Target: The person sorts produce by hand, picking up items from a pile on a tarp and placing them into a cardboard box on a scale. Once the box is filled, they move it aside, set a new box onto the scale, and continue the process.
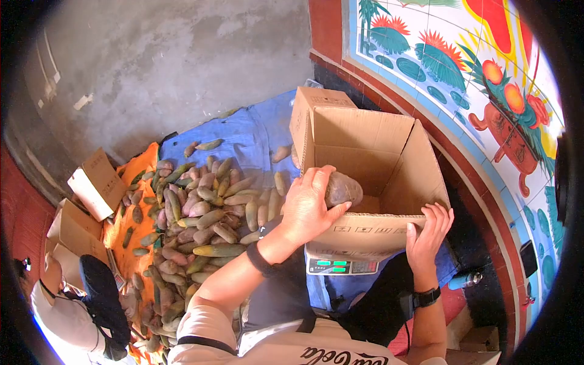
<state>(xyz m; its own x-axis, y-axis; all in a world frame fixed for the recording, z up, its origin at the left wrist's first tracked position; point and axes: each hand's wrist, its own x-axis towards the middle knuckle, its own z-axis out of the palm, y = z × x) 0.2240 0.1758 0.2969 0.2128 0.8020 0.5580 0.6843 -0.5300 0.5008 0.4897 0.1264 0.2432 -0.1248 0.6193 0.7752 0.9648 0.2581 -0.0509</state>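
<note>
My left hand, with a dark band at the wrist, is closed around a large purplish-brown root vegetable like a radish. It holds this over the near left rim of an open cardboard box. At the near right corner, my right hand grips the box rim, fingers over the edge and thumb outside. Beneath the box shows a digital scale with lit green displays. The part of the box floor that I can see is bare; its near part is hidden by the front wall.
A heap of long green and pinkish root vegetables covers blue and orange sheets to the left. Another person is at lower left near cardboard boxes. Behind my box stands another carton; a tiled wall curves rightward.
</note>
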